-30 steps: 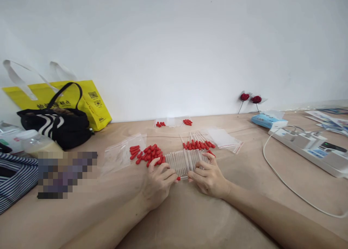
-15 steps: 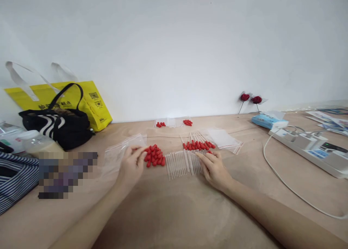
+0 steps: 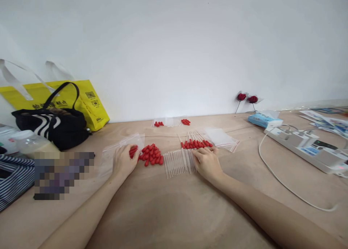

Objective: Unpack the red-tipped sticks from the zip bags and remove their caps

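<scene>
Curved round several red rubber bulbs [image 3: 132, 151], my left hand [image 3: 123, 163] is beside a larger pile of the same red bulbs [image 3: 152, 155]. The hand lies over the near part of a flat clear zip bag [image 3: 111, 152]. To the right of the pile, slim clear tubes [image 3: 178, 164] lie side by side in a row. My right hand [image 3: 208, 165] rests palm down at the row's right end, its fingers bent onto the tubes and hiding some of them. Just beyond it are droppers with red bulbs [image 3: 196, 144], tubes pointing away from me.
At the back lies a clear bag [image 3: 174, 121] with small red bulb groups. More zip bags [image 3: 223, 138] lie behind my right hand. Tissues [image 3: 263, 119], a power strip [image 3: 307, 147] and its cable stand right; a black bag [image 3: 54, 127] and yellow bag [image 3: 95, 107] left.
My left hand has moved slightly left, away from the pile, with several red bulbs now in its fingers. My right hand's fingers have bent more, at the tube row's right end.
</scene>
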The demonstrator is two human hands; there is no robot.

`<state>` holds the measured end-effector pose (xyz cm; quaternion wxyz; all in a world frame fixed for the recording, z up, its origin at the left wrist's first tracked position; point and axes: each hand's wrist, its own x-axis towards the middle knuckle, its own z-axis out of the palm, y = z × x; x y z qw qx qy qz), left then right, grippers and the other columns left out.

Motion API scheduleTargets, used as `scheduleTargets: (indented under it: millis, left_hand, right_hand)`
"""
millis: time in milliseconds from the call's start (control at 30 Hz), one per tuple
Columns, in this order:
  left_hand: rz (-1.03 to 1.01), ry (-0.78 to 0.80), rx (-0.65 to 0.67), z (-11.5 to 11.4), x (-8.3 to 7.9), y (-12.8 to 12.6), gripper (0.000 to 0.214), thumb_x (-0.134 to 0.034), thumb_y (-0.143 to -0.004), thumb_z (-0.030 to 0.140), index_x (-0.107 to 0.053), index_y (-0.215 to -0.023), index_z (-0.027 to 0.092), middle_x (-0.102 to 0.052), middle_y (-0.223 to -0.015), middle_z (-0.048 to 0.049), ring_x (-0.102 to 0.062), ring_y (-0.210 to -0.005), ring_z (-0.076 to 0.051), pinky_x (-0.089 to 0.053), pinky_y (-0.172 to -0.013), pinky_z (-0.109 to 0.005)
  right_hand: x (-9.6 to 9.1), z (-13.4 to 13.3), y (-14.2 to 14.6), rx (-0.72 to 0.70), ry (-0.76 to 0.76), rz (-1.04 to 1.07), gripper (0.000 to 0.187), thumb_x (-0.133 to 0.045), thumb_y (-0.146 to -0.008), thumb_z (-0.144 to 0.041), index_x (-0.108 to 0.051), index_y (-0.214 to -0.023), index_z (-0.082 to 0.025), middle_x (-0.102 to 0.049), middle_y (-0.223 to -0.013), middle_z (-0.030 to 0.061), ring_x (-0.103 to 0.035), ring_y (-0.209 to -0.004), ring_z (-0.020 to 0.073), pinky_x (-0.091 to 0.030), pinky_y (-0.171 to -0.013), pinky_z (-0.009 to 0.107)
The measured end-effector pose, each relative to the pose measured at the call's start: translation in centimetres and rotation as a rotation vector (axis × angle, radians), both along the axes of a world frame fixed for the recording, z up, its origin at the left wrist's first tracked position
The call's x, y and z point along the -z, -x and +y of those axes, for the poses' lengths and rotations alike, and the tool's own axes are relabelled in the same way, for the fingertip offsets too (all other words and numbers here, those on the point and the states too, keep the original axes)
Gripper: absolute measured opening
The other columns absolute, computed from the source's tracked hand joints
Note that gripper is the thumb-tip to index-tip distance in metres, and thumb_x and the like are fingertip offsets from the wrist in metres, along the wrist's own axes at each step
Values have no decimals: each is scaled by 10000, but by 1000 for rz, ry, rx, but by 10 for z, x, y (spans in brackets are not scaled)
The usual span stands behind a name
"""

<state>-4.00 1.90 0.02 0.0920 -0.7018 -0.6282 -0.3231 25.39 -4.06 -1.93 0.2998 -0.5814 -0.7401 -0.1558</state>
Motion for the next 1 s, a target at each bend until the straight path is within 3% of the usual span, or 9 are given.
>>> scheduleTargets:
  millis: [100,233,367,500,767,1000]
  left_hand:
    - [126,-200,24,-13,-1,-11,259,-458,-773,362,-607,-885,182,-629,-893,-76,-524,-882,-251,-377,-804,-381]
    - [223,-345,178,-29,-1,-28,190,-481,-801,317,-618,-849,195,-618,-885,-73,-525,-855,-241,-376,-755,-367]
    - [258,-353,260,-33,1,-32,147,-501,-795,280,-612,-847,200,-616,-897,-65,-528,-865,-233,-371,-756,-367]
    - [263,-358,258,-32,1,-29,140,-509,-792,270,-617,-837,195,-616,-890,-70,-530,-868,-237,-368,-765,-378]
    - [269,-358,291,-32,0,-28,126,-510,-788,260,-624,-784,205,-627,-869,-58,-541,-854,-231,-365,-761,-383]
    - [242,-358,332,-35,-1,-32,116,-519,-788,249,-624,-765,204,-632,-860,-58,-539,-855,-226,-368,-772,-395]
  right_hand:
    - [0,-2,5,11,2,-59,178,-467,-790,-148,-630,-738,-198,-611,-695,20,-501,-701,139,-188,-738,335]
    - [-1,-4,9,-1,12,-79,167,-467,-769,-139,-628,-770,-183,-608,-711,38,-499,-727,158,-195,-738,349]
    - [-2,-8,12,-22,44,-71,169,-457,-783,-173,-626,-791,-181,-613,-733,42,-501,-760,171,-200,-727,354]
    - [-5,-8,10,-39,59,-49,225,-422,-835,-258,-625,-773,-185,-619,-745,44,-505,-775,173,-199,-716,351]
    - [-13,29,-21,185,112,91,219,-485,-800,-364,-655,-788,-225,-606,-773,36,-503,-759,172,-195,-674,327]
    - [-11,46,-26,156,171,29,243,-502,-788,-411,-682,-727,-257,-601,-791,48,-482,-804,197,-199,-667,336]
